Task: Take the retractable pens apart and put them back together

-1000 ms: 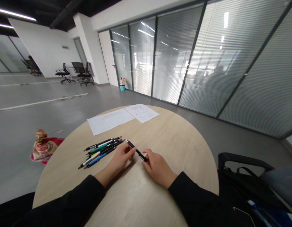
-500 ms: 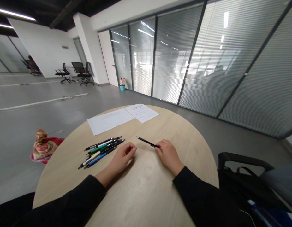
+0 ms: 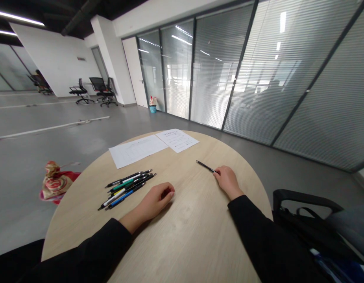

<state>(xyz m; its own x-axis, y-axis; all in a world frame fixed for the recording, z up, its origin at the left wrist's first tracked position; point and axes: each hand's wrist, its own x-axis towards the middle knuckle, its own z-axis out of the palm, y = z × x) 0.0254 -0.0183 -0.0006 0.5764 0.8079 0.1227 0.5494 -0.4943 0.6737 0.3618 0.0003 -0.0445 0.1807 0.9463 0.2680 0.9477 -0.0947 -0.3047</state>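
Note:
My right hand is closed on the rear end of a black pen, whose tip points away to the upper left. That pen lies low over the right part of the round wooden table. Loosely curled, my left hand rests on the table with its thumb against the bent fingers, and nothing shows in it. Just left of it lies a loose pile of several pens, with black, white, green, yellow and blue barrels, roughly side by side.
Two printed paper sheets, one on the left and one on the right, lie near the table's far edge. A black chair with a bag stands at the right. A patterned bag is beyond the table's left edge.
My right hand has moved to the right and slightly away with the black pen. My left hand has shifted a little to the right and nearer. The pile is unchanged.

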